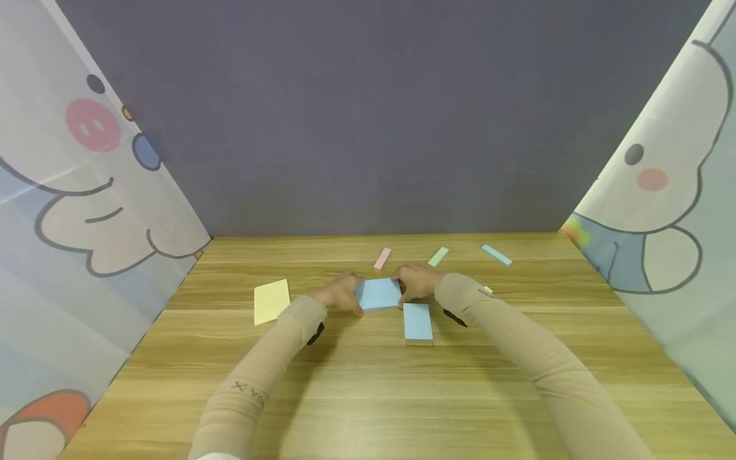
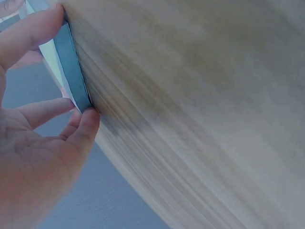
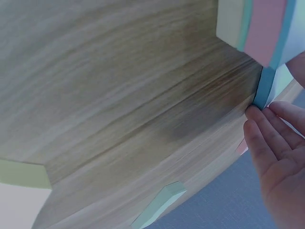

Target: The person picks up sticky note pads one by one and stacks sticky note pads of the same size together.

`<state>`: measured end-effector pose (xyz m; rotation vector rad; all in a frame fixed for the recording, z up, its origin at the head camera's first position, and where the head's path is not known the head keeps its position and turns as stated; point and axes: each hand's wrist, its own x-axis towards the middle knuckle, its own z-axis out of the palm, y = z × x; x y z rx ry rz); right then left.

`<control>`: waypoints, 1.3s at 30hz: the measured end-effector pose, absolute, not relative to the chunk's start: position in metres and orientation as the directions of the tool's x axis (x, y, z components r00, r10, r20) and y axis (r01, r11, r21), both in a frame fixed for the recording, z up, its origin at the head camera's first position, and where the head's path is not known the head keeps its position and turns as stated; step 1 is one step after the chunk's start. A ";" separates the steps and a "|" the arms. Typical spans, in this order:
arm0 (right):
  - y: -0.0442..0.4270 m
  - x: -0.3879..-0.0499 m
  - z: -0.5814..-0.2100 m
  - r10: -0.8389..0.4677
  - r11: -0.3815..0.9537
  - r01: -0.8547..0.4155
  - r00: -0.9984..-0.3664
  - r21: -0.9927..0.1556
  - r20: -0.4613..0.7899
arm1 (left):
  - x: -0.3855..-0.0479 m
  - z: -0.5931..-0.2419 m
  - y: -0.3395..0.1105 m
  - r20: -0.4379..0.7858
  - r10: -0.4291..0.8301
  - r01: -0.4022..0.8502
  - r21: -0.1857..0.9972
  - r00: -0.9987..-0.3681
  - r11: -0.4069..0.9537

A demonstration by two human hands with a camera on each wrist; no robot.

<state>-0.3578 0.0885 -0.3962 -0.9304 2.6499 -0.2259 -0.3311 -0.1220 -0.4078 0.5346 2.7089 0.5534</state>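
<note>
Over at the table (image 1: 368, 409), your left grip (image 1: 342, 292) and right grip (image 1: 418, 281) grasp the pad (image 1: 378, 294) by opposite ends, the block (image 1: 418, 322) just beside it, nearer you!

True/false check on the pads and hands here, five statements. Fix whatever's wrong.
1. The left hand and right hand grip the same wide blue pad. True.
2. The large yellow pad lies to the right of the right hand. False: it lies to the left of the left hand.
3. In the head view, the far strips run pink strip, green strip, blue strip from left to right. True.
4. The narrow blue-topped block is blue all through. False: the right wrist view shows pink and green layers too.
5. Neither hand grips the narrow blue-topped block. True.
</note>
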 end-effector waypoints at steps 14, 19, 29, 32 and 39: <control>0.091 -0.359 -0.401 -0.628 0.775 -0.566 -0.738 -0.280 -0.246 | -0.339 -0.408 -0.123 -0.223 0.447 0.329 0.418 -0.866 0.846; 0.092 -0.358 -0.401 -0.643 0.763 -0.584 -0.727 -0.277 -0.239 | -0.341 -0.410 -0.123 -0.238 0.433 0.306 0.428 -0.870 0.850; 0.092 -0.357 -0.396 -0.626 0.777 -0.561 -0.738 -0.286 -0.252 | -0.345 -0.413 -0.124 -0.242 0.444 0.310 0.442 -0.863 0.842; 0.092 -0.358 -0.396 -0.632 0.772 -0.571 -0.737 -0.277 -0.242 | -0.344 -0.411 -0.123 -0.246 0.448 0.313 0.440 -0.859 0.842; 0.093 -0.360 -0.400 -0.632 0.772 -0.575 -0.737 -0.271 -0.239 | -0.343 -0.408 -0.122 -0.251 0.445 0.315 0.425 -0.860 0.848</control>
